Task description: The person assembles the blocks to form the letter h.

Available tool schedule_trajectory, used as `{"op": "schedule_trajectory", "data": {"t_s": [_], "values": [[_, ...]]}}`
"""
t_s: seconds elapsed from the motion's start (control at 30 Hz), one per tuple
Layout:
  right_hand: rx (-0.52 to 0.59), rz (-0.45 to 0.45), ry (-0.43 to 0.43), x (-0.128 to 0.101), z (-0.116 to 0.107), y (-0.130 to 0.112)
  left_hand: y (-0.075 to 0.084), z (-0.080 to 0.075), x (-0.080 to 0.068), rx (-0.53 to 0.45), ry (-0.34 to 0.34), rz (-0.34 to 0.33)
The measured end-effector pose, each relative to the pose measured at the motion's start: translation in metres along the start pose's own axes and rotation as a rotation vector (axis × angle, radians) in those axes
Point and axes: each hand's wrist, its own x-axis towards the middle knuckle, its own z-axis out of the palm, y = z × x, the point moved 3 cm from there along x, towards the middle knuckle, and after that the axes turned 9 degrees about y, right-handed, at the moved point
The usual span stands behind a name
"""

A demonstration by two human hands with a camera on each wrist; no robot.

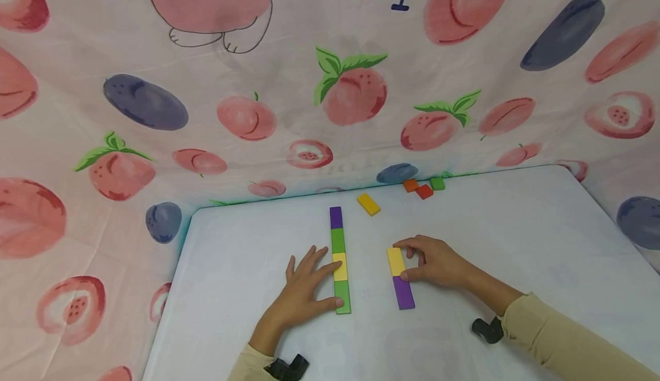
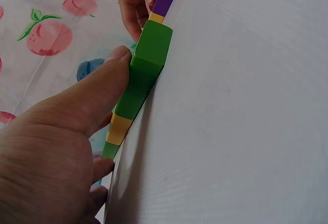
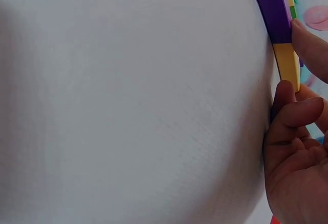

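In the head view, a straight row of wooden blocks runs away from the person: a green block [image 1: 342,290] nearest, then a yellow one [image 1: 340,274], another green [image 1: 337,240] and a purple [image 1: 336,218] at the far end. My left hand [image 1: 301,294] spreads its fingers beside this row, thumb touching the near green block and index finger on the yellow. To the right lies a shorter, slightly slanted pair, a yellow block [image 1: 395,262] with a purple block [image 1: 404,294] end to end. My right hand [image 1: 438,263] pinches that yellow block between thumb and curled index finger.
A loose yellow-orange block [image 1: 368,204] lies beyond the row. Near the back edge sit an orange block [image 1: 411,185], a red block [image 1: 424,191] and a green block [image 1: 437,183]. Behind the white table [image 1: 247,243] hangs a fruit-print cloth [image 1: 289,100].
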Motion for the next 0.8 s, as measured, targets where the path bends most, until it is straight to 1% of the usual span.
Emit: {"op": "schedule_trajectory", "data": {"t_s": [0.13, 0.27, 0.43, 0.57, 0.63, 0.73, 0.8], "values": [[-0.001, -0.007, -0.007, 0.0, -0.001, 0.0, 0.0, 0.0, 0.0, -0.005, 0.001, -0.002], [0.003, 0.004, -0.025, 0.001, -0.003, 0.0, 0.001, -0.001, 0.0, -0.005, -0.002, -0.005], [-0.007, 0.052, -0.024, 0.006, -0.007, -0.002, 0.002, -0.001, 0.0, -0.008, 0.027, 0.017], [-0.013, 0.088, 0.009, 0.013, -0.008, -0.002, 0.003, -0.001, -0.001, -0.012, 0.062, 0.047], [-0.009, 0.097, 0.033, 0.019, -0.009, -0.002, 0.003, -0.001, -0.001, -0.011, 0.069, 0.053], [-0.006, 0.119, 0.072, 0.028, -0.01, -0.005, 0.003, -0.001, -0.001, -0.007, 0.069, 0.054], [-0.009, 0.125, 0.101, 0.035, -0.011, -0.008, 0.003, -0.001, -0.001, -0.006, 0.056, 0.043]]}}
